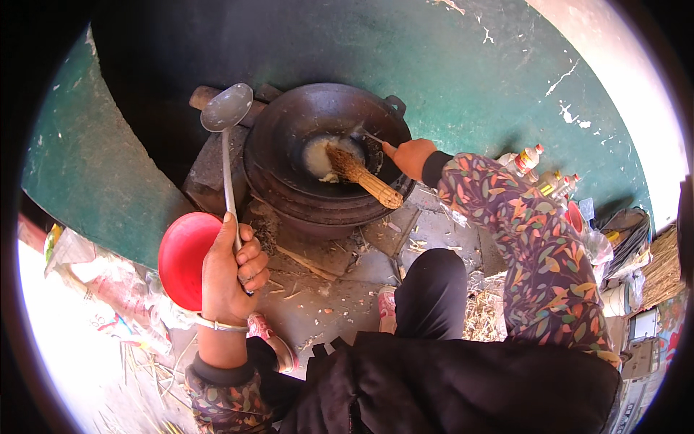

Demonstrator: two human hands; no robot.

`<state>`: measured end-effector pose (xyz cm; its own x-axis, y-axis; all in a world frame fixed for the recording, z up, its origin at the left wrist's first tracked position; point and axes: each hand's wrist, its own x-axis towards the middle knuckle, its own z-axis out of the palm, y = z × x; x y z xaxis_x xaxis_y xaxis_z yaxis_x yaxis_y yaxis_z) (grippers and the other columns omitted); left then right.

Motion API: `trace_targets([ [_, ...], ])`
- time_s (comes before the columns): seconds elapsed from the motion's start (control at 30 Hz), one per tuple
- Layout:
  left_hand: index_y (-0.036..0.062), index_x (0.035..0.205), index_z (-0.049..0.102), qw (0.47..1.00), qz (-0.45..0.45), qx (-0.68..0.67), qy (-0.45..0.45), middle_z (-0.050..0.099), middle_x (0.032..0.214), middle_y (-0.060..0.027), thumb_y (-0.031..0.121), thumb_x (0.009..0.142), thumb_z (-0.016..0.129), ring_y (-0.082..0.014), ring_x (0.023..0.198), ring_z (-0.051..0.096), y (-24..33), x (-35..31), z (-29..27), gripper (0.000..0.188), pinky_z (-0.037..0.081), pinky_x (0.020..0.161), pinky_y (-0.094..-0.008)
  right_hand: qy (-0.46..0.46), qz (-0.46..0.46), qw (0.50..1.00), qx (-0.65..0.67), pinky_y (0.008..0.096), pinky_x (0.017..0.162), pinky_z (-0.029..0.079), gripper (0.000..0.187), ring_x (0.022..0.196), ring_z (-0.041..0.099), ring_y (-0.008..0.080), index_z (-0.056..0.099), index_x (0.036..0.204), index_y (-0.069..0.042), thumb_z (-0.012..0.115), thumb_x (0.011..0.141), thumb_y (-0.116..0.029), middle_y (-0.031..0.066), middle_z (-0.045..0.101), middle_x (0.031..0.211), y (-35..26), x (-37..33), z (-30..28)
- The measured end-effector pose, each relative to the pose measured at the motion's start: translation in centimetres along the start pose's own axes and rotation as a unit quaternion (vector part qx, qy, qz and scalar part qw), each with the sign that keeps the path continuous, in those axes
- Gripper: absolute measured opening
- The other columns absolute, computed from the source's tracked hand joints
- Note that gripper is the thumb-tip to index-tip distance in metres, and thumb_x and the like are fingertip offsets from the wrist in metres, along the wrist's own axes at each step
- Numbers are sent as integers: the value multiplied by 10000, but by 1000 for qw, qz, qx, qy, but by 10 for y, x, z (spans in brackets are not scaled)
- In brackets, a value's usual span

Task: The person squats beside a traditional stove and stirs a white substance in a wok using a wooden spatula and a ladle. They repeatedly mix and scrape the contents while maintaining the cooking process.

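My left hand (233,271) is closed round the handle of a long metal ladle (227,108), whose bowl points up and away from me. A red bowl (189,253) sits against the same hand; whether the fingers grip it too, I cannot tell. My right hand (410,158) reaches over the right rim of a dark wok (289,119), fingers closed on a thin, light-coloured utensil (372,137) whose kind is unclear. Inside the wok is some whitish liquid (316,159). A bound-bristle wok brush (361,177) rests there, bristles in the liquid, its bundled handle leaning out over the near rim.
The wok sits on a round stove base beside bricks (217,170) and a wood log (206,98). Behind it curves a green wall (477,79). Bottles (526,159) stand at the right, plastic sacks (108,289) lie at the left, and straw litters the floor.
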<state>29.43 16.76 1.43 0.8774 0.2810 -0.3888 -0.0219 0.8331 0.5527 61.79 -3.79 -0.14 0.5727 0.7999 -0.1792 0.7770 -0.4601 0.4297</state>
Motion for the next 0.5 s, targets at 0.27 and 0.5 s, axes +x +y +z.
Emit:
trace_targets([
  [0.27,131,799,462,1000,-5,0,16,313,550,60,400,986,409,-44,406,250,-5,5,-3,332,206,336,-192,56,-17,998,7,435,527,498,525,645,650,324,404,1350,-103,476,830,-86,138,633,672,-11,38,20],
  [0.5,130,793,472,1000,0,-19,13,318,551,58,407,983,413,-47,406,260,0,4,-8,341,214,332,-191,54,-5,998,4,430,517,497,508,661,661,298,418,1365,-127,462,859,-120,116,657,720,3,2,34],
])
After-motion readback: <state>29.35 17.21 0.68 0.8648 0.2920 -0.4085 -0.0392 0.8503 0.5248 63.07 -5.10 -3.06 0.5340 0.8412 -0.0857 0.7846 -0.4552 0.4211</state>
